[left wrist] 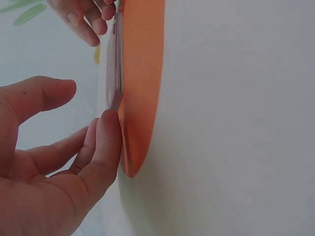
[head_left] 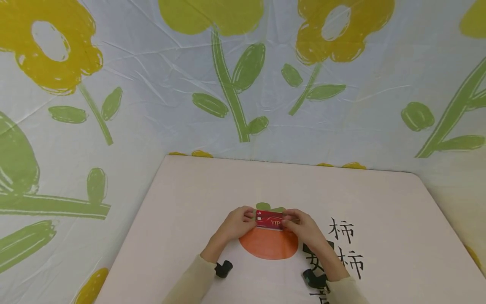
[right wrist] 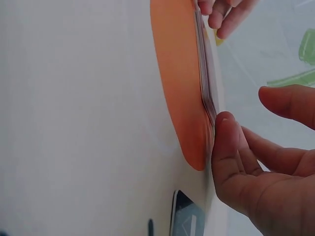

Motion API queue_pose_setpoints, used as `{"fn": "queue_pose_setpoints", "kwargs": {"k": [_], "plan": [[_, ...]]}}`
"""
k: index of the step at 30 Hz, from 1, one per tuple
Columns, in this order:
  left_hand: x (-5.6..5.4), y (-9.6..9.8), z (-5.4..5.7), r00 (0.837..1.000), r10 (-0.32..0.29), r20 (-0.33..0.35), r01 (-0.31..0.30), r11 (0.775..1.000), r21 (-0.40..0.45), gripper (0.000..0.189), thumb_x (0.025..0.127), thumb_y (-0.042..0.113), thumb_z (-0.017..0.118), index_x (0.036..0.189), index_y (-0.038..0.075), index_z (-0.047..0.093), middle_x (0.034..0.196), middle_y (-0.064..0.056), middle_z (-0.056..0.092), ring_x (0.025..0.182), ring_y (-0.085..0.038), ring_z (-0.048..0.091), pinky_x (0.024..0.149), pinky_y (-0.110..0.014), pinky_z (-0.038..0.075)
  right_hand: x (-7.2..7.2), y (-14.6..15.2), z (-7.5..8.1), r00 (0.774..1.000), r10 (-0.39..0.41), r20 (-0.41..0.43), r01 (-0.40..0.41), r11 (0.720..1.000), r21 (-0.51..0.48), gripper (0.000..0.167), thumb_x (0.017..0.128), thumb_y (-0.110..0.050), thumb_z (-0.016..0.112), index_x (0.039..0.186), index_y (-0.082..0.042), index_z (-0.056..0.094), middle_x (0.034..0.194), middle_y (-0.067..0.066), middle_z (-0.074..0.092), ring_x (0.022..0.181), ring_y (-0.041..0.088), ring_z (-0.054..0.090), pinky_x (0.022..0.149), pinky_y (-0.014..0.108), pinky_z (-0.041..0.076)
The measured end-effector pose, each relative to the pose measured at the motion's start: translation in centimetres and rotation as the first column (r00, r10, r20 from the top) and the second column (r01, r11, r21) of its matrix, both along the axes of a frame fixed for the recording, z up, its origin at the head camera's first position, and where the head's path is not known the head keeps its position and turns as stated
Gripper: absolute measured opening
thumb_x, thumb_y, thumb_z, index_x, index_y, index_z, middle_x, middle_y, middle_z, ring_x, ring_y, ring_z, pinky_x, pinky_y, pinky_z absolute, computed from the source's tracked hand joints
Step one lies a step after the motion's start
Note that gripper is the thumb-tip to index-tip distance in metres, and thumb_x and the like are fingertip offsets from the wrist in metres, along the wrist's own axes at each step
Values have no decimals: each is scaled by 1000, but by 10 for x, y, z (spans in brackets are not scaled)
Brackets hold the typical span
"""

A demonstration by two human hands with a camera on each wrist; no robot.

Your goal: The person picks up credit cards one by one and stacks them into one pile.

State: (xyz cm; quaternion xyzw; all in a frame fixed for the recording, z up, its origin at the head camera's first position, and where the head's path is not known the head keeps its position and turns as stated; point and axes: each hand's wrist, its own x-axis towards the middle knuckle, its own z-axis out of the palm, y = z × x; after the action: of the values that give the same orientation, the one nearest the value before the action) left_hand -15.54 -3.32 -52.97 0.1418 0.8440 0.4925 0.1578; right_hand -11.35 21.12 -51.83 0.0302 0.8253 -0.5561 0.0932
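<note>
A small stack of cards lies flat on the table, topped by a red card marked VIP. In both wrist views the stack shows its layered edge from the side. My left hand touches the stack's left end with its fingertips, and a wide gap separates its thumb and fingers in the left wrist view. At the opposite end, my right hand rests its fingertips against the stack. Neither hand wraps round the cards.
The pale table cover bears an orange persimmon print under the stack and black characters at the right. A dark card lies near the right forearm, which partly covers it in the head view. Flower-printed cloth surrounds the table.
</note>
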Motion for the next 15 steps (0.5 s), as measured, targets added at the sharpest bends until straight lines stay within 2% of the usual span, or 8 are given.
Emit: {"fn": "queue_pose_setpoints", "kwargs": {"k": [6, 15], "plan": [[5, 12, 8, 999, -45, -3, 45, 996, 78, 47, 90, 23, 74, 129, 1, 60, 114, -5, 65, 99, -15, 65, 85, -33, 55, 9, 9, 4, 999, -16, -31, 17, 1000, 19, 40, 98, -13, 65, 133, 3, 56, 115, 16, 63, 105, 32, 64, 84, 40, 56], [15, 47, 17, 988, -153, 13, 149, 975, 168, 47, 89, 21, 74, 131, 5, 61, 116, -1, 67, 98, -7, 65, 83, -26, 53, 30, 34, 8, 997, -47, -63, 54, 992, 114, 43, 99, -18, 64, 137, -1, 54, 120, 16, 63, 111, 35, 62, 91, 47, 53]]}}
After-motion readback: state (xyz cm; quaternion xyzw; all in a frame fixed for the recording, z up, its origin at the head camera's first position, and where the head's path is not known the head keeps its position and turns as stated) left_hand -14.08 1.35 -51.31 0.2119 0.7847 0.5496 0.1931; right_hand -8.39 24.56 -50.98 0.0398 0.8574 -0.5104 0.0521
